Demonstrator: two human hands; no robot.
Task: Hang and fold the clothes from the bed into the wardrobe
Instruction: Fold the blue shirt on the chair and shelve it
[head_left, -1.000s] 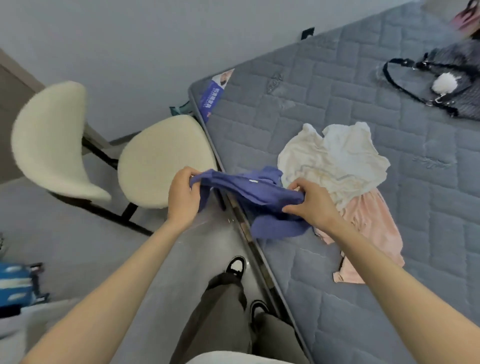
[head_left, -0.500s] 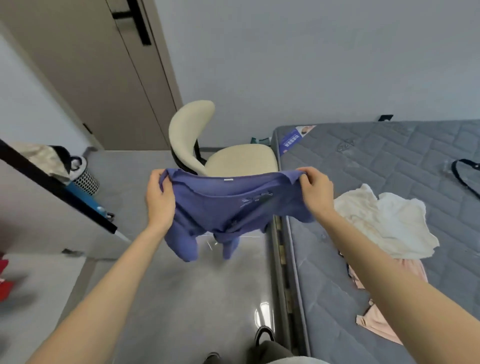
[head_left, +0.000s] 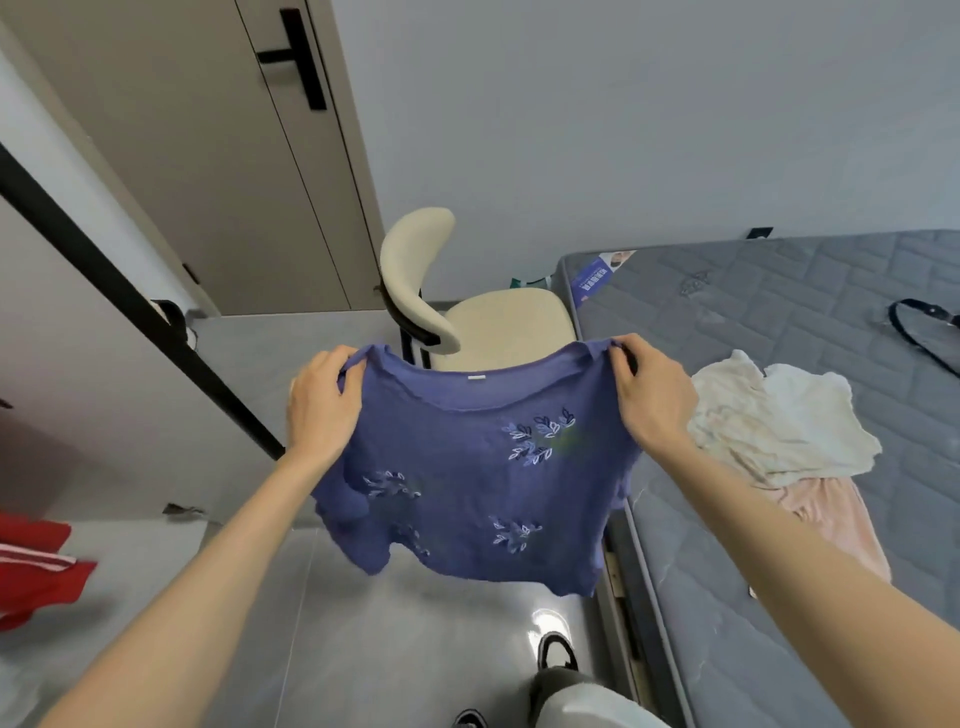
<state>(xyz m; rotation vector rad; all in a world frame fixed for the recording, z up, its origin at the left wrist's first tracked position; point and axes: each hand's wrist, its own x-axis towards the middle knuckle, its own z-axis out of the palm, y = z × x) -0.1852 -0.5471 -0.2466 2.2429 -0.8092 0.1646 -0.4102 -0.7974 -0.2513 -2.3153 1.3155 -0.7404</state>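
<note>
Grey trousers (head_left: 560, 685), black shoes (head_left: 557, 650) (2 visible).

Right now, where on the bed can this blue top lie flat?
Bare grey quilted mattress lies between the blue corner label and the crumpled white garment, and nearer than the pink garment. It's crowded by the black strap.

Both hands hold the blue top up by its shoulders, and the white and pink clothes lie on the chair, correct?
Not quite. In the head view the white garment and pink garment lie on the mattress, not the chair. The left hand and right hand do hold the blue top up by its shoulders.
</note>
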